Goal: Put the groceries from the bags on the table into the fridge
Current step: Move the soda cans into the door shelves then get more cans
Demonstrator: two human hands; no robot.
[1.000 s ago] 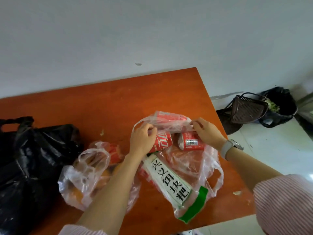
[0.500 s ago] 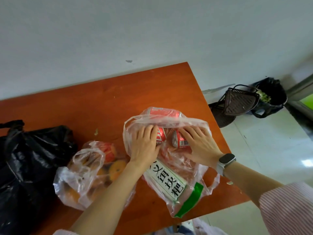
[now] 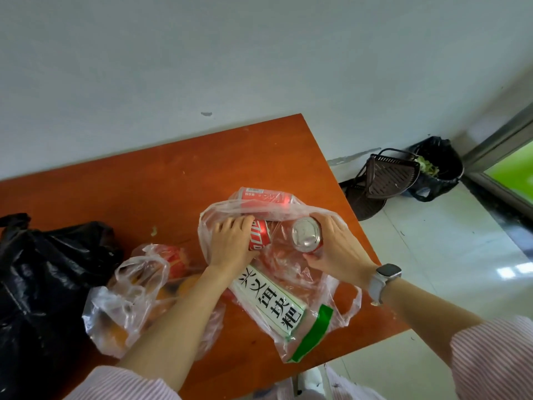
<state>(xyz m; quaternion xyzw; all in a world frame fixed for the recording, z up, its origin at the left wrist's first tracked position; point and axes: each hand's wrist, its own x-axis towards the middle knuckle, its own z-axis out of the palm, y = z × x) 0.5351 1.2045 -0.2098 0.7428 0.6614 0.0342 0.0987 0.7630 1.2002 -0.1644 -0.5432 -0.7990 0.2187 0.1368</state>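
The table (image 3: 173, 180) was orange-brown wood, and the cans (image 3: 261, 235) in the clear bag (image 3: 340, 310) were red with silver ends. A packet (image 3: 271, 304) was white with black characters and a green strip, beside a black bag (image 3: 43, 284). The sleeves (image 3: 496, 353) were pink-and-white striped, the watch strap (image 3: 376, 287) pale grey.
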